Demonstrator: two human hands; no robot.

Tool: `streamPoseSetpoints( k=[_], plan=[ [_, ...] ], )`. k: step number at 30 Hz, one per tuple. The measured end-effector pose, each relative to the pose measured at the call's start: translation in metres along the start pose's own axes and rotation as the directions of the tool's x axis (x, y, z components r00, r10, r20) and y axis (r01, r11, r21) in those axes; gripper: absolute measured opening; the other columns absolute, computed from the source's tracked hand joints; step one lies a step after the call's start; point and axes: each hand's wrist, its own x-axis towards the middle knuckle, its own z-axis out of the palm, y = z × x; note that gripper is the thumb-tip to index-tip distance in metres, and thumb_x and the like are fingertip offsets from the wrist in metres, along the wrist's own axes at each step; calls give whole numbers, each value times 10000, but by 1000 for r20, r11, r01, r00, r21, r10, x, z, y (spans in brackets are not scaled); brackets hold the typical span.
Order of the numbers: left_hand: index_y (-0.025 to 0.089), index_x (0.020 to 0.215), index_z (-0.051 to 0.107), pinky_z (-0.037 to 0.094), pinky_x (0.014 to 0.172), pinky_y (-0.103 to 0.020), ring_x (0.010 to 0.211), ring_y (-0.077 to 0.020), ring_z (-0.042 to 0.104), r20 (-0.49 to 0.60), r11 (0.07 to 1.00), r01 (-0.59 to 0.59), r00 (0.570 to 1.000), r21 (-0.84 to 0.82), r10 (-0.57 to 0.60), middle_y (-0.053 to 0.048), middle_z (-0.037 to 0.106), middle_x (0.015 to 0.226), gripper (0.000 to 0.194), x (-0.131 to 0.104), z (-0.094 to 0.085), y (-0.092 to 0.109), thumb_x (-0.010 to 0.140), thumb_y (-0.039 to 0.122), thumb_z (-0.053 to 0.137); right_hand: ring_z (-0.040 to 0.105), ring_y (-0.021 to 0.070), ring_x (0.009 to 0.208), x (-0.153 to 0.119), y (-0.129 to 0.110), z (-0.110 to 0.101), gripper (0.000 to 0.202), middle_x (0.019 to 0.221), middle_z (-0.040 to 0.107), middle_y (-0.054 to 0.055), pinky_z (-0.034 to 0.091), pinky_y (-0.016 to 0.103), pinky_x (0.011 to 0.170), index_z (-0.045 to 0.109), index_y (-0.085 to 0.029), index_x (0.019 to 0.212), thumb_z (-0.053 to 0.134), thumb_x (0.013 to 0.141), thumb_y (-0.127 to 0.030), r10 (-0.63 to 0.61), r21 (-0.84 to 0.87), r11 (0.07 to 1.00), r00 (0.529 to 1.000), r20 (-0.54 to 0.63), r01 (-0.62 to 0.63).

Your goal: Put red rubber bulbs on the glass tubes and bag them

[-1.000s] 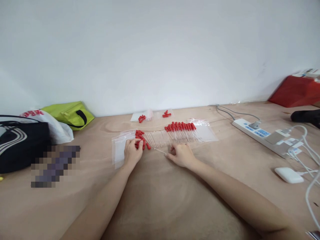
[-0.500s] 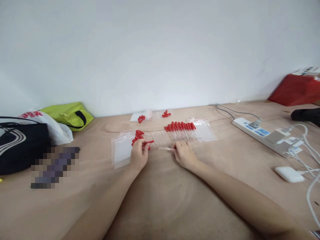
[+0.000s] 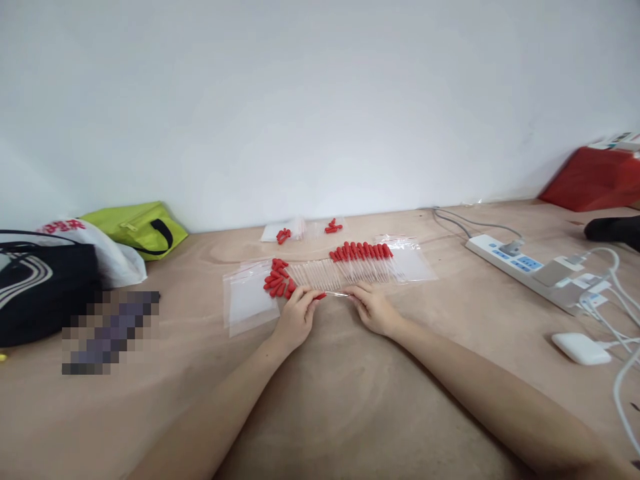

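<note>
My left hand [image 3: 295, 319] is closed in a pinch on a red rubber dropper bulb [image 3: 321, 295]. My right hand [image 3: 373, 310] pinches a thin clear dropper tube [image 3: 338, 294]. Tube and bulb meet end to end between the hands; how far one sits inside the other I cannot tell. Behind my hands lies a row of bare clear tubes [image 3: 315, 274]. Loose red bulbs [image 3: 277, 279] are heaped just beyond my left hand. Assembled droppers with red bulbs [image 3: 361, 253] lie side by side behind my right hand.
Clear zip bags lie left [image 3: 250, 310] and right [image 3: 413, 260] of the rows. Small bags with red bulbs [image 3: 283, 235] are near the wall. A power strip [image 3: 530, 270] with cables and a white charger [image 3: 581, 348] are right. Dark [image 3: 45, 293] and green [image 3: 135, 227] bags stand left.
My left hand has moved right with the red bulb, bringing it to the end of the tube. My right hand has shifted slightly, the tube still in its fingers.
</note>
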Motion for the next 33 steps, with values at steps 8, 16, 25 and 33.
streamPoseSetpoints(
  k=[8, 16, 25, 33],
  plan=[
    [170, 858, 563, 451, 701, -278, 773, -153, 552, 6, 993, -6, 1000, -120, 7, -40, 593, 809, 120, 2, -5, 4, 853, 211, 451, 559, 136, 783, 0, -3, -4, 230, 915, 628, 45, 303, 296, 700, 586, -207, 1000, 394, 874, -193, -2, -52, 999, 999, 50, 4],
    [174, 800, 602, 398, 659, -280, 675, -140, 545, 60, 988, -111, 991, -106, 118, -21, 628, 715, 153, 2, -8, 7, 853, 227, 468, 540, 117, 721, 4, 1, -11, 231, 825, 629, 16, 232, 302, 690, 632, -240, 968, 433, 860, -196, -40, -93, 995, 995, 90, 48],
    [179, 766, 606, 379, 672, -294, 642, -134, 557, 23, 985, -172, 985, -27, 173, -11, 634, 671, 185, 1, -8, 5, 849, 288, 481, 490, 114, 660, 2, -4, -12, 296, 789, 619, 19, 195, 310, 669, 628, -239, 990, 436, 800, -117, -113, -302, 943, 988, 102, 139],
    [185, 753, 594, 398, 710, -322, 661, -153, 556, 76, 988, -151, 985, -35, 153, -26, 637, 684, 202, 1, -7, 8, 839, 324, 476, 499, 112, 650, -1, -16, -6, 222, 776, 641, 17, 202, 309, 679, 620, -193, 862, 410, 816, -137, -99, -214, 970, 990, 101, 119]
  ],
)
